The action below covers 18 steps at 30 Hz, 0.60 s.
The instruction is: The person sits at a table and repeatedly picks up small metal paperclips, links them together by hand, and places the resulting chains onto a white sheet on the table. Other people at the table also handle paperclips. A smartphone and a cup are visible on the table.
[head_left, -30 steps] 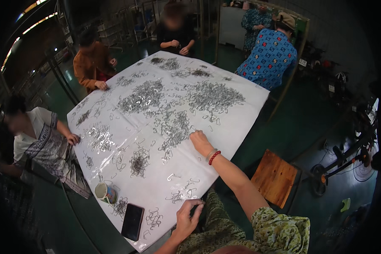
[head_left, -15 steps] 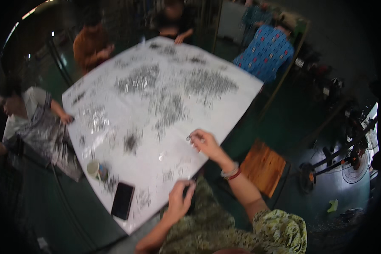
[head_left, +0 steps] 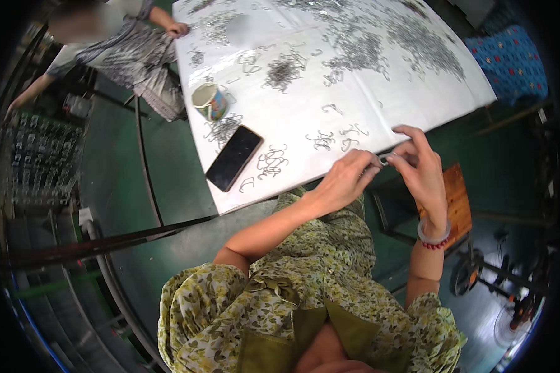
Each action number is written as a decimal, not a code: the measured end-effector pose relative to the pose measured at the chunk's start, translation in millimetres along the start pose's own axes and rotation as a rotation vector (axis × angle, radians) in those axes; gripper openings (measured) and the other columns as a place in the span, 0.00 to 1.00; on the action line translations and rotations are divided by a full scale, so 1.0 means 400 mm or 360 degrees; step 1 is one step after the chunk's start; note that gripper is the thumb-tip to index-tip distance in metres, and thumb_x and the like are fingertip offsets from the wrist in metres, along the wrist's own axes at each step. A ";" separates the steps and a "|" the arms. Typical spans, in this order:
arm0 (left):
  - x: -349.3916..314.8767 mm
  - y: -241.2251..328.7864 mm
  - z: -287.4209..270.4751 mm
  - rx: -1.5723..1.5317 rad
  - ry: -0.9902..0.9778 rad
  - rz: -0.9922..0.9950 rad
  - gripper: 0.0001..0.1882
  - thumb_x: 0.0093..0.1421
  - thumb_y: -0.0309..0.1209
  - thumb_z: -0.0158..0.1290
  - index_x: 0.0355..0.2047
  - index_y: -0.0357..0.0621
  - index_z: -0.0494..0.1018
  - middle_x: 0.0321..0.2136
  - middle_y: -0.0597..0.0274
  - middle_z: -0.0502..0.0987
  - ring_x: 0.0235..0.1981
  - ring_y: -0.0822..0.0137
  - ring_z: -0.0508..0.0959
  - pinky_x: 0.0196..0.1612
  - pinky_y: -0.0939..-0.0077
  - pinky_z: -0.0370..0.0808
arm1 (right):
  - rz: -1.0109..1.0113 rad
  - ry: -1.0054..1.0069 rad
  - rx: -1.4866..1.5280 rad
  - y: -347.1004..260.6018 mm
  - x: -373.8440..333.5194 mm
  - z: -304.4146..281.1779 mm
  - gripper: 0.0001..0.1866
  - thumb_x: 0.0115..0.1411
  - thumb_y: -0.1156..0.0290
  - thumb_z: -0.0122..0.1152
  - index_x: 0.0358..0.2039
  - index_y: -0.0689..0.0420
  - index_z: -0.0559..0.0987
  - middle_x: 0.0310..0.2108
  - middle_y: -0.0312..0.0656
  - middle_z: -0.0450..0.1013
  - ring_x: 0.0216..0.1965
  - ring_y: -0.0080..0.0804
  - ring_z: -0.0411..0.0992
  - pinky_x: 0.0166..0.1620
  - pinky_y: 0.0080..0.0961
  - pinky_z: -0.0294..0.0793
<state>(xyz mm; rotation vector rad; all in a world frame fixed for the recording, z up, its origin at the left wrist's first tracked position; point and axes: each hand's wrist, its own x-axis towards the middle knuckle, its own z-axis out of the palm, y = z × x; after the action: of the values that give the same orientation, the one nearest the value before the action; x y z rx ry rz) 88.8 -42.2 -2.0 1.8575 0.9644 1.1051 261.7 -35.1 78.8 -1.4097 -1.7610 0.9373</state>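
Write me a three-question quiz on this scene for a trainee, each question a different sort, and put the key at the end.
1. True or false: the dark phone lies flat on the white tabletop, with the cup near it.
2. Multiple choice: on which wrist is the red bracelet worn? A) left B) right C) both
3. Short answer: at what do the left hand and the right hand meet?

Key:
1. True.
2. B.
3. A small grey metal piece; its exact shape is hard to tell.
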 end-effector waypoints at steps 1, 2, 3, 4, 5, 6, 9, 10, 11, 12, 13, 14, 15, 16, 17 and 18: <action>-0.002 -0.006 -0.003 -0.0005 -0.0027 0.0001 0.09 0.59 0.25 0.55 0.39 0.37 0.71 0.33 0.47 0.75 0.39 0.48 0.75 0.41 0.59 0.72 | 0.0014 0.0053 0.0010 0.000 -0.002 0.002 0.19 0.55 0.85 0.61 0.48 0.62 0.73 0.23 0.36 0.73 0.24 0.16 0.68 0.27 0.15 0.68; -0.005 -0.009 -0.008 -0.0013 -0.0012 -0.0005 0.11 0.59 0.25 0.56 0.41 0.38 0.70 0.35 0.48 0.75 0.40 0.48 0.75 0.42 0.59 0.73 | 0.0040 0.0061 0.0029 0.006 -0.003 0.002 0.16 0.55 0.85 0.61 0.45 0.63 0.74 0.23 0.36 0.74 0.23 0.16 0.69 0.26 0.15 0.68; -0.008 -0.011 -0.014 -0.0025 -0.0001 -0.0008 0.12 0.59 0.26 0.56 0.43 0.38 0.70 0.36 0.48 0.75 0.41 0.48 0.75 0.43 0.60 0.73 | 0.0070 0.0074 0.0046 0.013 -0.003 0.003 0.13 0.55 0.85 0.62 0.42 0.64 0.75 0.23 0.37 0.75 0.23 0.16 0.69 0.25 0.15 0.69; -0.006 -0.018 -0.020 -0.0041 -0.0001 -0.0002 0.14 0.58 0.26 0.57 0.44 0.39 0.70 0.37 0.48 0.75 0.42 0.48 0.75 0.44 0.60 0.73 | 0.0101 0.0100 0.0061 0.017 -0.005 0.004 0.11 0.55 0.85 0.62 0.39 0.65 0.76 0.23 0.38 0.75 0.22 0.17 0.70 0.24 0.15 0.69; -0.003 -0.039 -0.027 0.0034 0.0112 0.0066 0.19 0.57 0.27 0.59 0.49 0.40 0.69 0.41 0.49 0.75 0.45 0.49 0.75 0.48 0.62 0.73 | 0.0037 0.0174 0.0080 0.010 -0.006 0.008 0.05 0.54 0.85 0.63 0.32 0.67 0.77 0.22 0.40 0.77 0.21 0.17 0.71 0.21 0.15 0.69; 0.010 -0.080 -0.050 0.0252 0.0229 0.0099 0.20 0.57 0.28 0.60 0.50 0.41 0.70 0.43 0.52 0.76 0.43 0.53 0.77 0.47 0.64 0.75 | 0.0029 0.0220 0.0129 0.011 -0.006 0.011 0.04 0.54 0.83 0.64 0.31 0.66 0.78 0.22 0.39 0.77 0.20 0.17 0.71 0.22 0.15 0.68; 0.084 -0.269 -0.213 0.0735 0.0411 -0.0169 0.10 0.57 0.25 0.59 0.40 0.44 0.80 0.36 0.55 0.80 0.35 0.58 0.80 0.40 0.65 0.78 | 0.0048 0.0319 0.0249 0.027 -0.011 0.025 0.05 0.53 0.81 0.66 0.30 0.66 0.79 0.22 0.38 0.78 0.19 0.17 0.70 0.22 0.15 0.66; 0.109 -0.331 -0.279 0.0975 0.0527 -0.0170 0.06 0.57 0.25 0.57 0.34 0.42 0.81 0.30 0.53 0.81 0.32 0.55 0.81 0.40 0.64 0.77 | 0.0057 0.0323 0.0281 0.031 -0.012 0.029 0.05 0.53 0.81 0.66 0.31 0.66 0.80 0.22 0.38 0.78 0.19 0.17 0.71 0.23 0.14 0.66; 0.130 -0.375 -0.332 0.1070 0.0644 -0.0240 0.06 0.56 0.26 0.58 0.33 0.41 0.82 0.30 0.50 0.80 0.32 0.52 0.80 0.38 0.63 0.76 | 0.0063 0.0323 0.0310 0.034 -0.009 0.033 0.05 0.53 0.81 0.66 0.31 0.66 0.80 0.23 0.38 0.78 0.20 0.17 0.71 0.23 0.14 0.66; 0.143 -0.403 -0.375 0.1268 0.0575 -0.0383 0.06 0.55 0.27 0.58 0.33 0.42 0.82 0.30 0.50 0.80 0.32 0.50 0.79 0.39 0.61 0.76 | 0.0071 0.0323 0.0342 0.040 -0.007 0.037 0.05 0.53 0.82 0.66 0.31 0.67 0.81 0.23 0.38 0.78 0.20 0.17 0.72 0.23 0.14 0.66; 0.151 -0.438 -0.404 0.1302 0.0532 -0.0375 0.06 0.55 0.27 0.57 0.33 0.43 0.82 0.30 0.49 0.79 0.35 0.49 0.78 0.40 0.59 0.76 | 0.0134 0.0299 0.0388 0.053 -0.008 0.040 0.06 0.54 0.82 0.64 0.33 0.67 0.81 0.24 0.39 0.78 0.21 0.18 0.73 0.25 0.14 0.69; 0.160 -0.464 -0.415 0.1360 0.0437 -0.0353 0.06 0.55 0.27 0.56 0.33 0.43 0.81 0.31 0.49 0.78 0.37 0.48 0.78 0.41 0.58 0.76 | 0.0124 0.0304 0.0403 0.058 -0.010 0.041 0.06 0.54 0.83 0.63 0.34 0.67 0.81 0.25 0.39 0.79 0.22 0.18 0.73 0.26 0.14 0.70; 0.170 -0.487 -0.426 0.1418 0.0342 -0.0333 0.06 0.55 0.27 0.56 0.33 0.43 0.81 0.31 0.48 0.78 0.38 0.48 0.77 0.41 0.57 0.76 | 0.0115 0.0305 0.0420 0.061 -0.009 0.042 0.06 0.55 0.83 0.63 0.34 0.68 0.81 0.25 0.40 0.79 0.22 0.19 0.73 0.27 0.14 0.71; 0.171 -0.506 -0.424 0.1463 0.0225 -0.0321 0.06 0.55 0.27 0.55 0.33 0.43 0.80 0.32 0.48 0.77 0.39 0.48 0.76 0.42 0.56 0.76 | 0.0131 0.0309 0.0433 0.067 -0.016 0.043 0.07 0.55 0.83 0.62 0.35 0.68 0.81 0.26 0.40 0.79 0.23 0.19 0.74 0.28 0.15 0.71; 0.167 -0.495 -0.415 0.1473 0.0143 -0.0303 0.06 0.56 0.26 0.53 0.33 0.41 0.77 0.35 0.47 0.76 0.42 0.48 0.75 0.43 0.55 0.76 | 0.0135 0.0272 0.0443 0.068 -0.023 0.038 0.08 0.56 0.83 0.61 0.37 0.68 0.80 0.27 0.41 0.79 0.24 0.20 0.75 0.30 0.16 0.73; 0.170 -0.544 -0.423 0.1651 0.0084 -0.0223 0.07 0.56 0.25 0.50 0.35 0.37 0.74 0.37 0.46 0.76 0.43 0.48 0.75 0.43 0.55 0.77 | 0.0134 0.0276 0.0438 0.073 -0.021 0.037 0.08 0.56 0.83 0.61 0.37 0.68 0.80 0.28 0.42 0.79 0.25 0.20 0.75 0.31 0.16 0.74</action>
<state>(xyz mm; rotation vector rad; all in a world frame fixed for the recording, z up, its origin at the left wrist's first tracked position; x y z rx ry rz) -90.8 148.5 -111.6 2.4717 1.8976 0.5721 264.9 -40.5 45.7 -1.3500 -1.3965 1.0261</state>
